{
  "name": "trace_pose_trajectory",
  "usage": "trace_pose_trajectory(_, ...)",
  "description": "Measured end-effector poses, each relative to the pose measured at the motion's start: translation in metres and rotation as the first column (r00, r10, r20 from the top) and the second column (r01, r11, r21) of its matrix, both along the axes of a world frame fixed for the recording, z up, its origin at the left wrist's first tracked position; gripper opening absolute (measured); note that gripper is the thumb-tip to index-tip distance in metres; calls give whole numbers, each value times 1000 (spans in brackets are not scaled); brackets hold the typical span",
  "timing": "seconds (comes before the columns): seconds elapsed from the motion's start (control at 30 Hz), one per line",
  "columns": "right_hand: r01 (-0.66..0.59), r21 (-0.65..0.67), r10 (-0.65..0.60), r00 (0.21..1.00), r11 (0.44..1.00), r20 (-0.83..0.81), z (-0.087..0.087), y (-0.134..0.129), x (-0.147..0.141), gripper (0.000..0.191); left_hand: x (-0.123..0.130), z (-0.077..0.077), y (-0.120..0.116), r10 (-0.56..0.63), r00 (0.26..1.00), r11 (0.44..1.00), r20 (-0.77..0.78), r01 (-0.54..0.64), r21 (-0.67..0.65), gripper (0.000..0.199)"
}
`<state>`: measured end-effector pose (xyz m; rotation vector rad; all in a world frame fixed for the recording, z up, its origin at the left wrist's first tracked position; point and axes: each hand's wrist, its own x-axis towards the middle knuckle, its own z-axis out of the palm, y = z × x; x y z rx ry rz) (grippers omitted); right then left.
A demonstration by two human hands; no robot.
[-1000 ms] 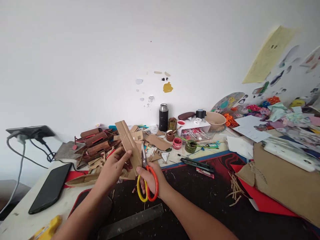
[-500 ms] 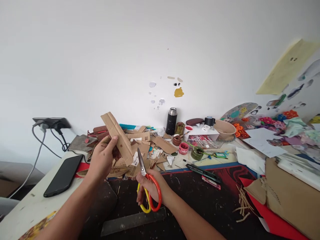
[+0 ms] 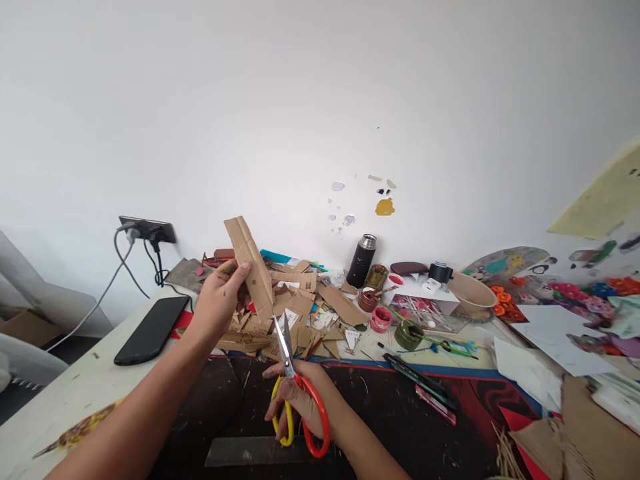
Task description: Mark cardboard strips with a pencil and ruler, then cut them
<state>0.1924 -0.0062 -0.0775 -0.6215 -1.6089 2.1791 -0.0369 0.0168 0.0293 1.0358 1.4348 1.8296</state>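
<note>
My left hand (image 3: 223, 293) pinches a folded strip of brown cardboard (image 3: 251, 267) between thumb and fingers, holding it tilted above the table. Lower down, my right hand (image 3: 303, 393) grips a pair of scissors (image 3: 286, 350) with one red and one yellow handle loop. The blades are slightly parted and point up toward the strip's lower end; whether they touch it I cannot tell. Behind both hands lies a pile of cardboard scraps (image 3: 300, 313). A ruler-like flat strip (image 3: 240, 452) lies on the dark mat below the scissors.
A black phone (image 3: 151, 331) lies at left. Behind the scraps stand a black flask (image 3: 362, 261), a red paint jar (image 3: 381, 320) and a green paint jar (image 3: 409, 335). A utility knife (image 3: 420, 380) rests on the mat. Brown cardboard (image 3: 593, 427) lies at right.
The scissors have opened slightly, and their tips are now close to the cardboard strip's lower end. The strip is held more upright. The whole view has shifted left and tilted.
</note>
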Motion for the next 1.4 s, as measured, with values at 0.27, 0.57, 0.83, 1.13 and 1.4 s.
trace_pose_trajectory(0.27, 52, 124, -63, 994, 991, 88, 7, -10, 1, 102, 2, -3, 1, -89, 989, 993, -116, 78, -93, 58)
trace_pose_trajectory(0.57, 71, 186, -93, 990, 980, 108, 12, -13, 3, 97, 7, -3, -1, -166, 976, 978, -142, 145, -147, 50)
trace_pose_trajectory(0.83, 81, 177, -101, 989, 981, 110, 10, -12, 2, 98, 10, 6, -6, -178, 972, 975, -150, 154, -157, 47)
trace_pose_trajectory(1.13, 81, 199, -106, 988, 977, 115, 11, -13, 4, 91, 15, 9, -7, -205, 969, 967, -141, 178, -181, 51)
trace_pose_trajectory(1.4, 87, 196, -115, 984, 977, 138, 15, -14, 4, 90, 12, 7, -6, -185, 972, 970, -143, 157, -186, 51)
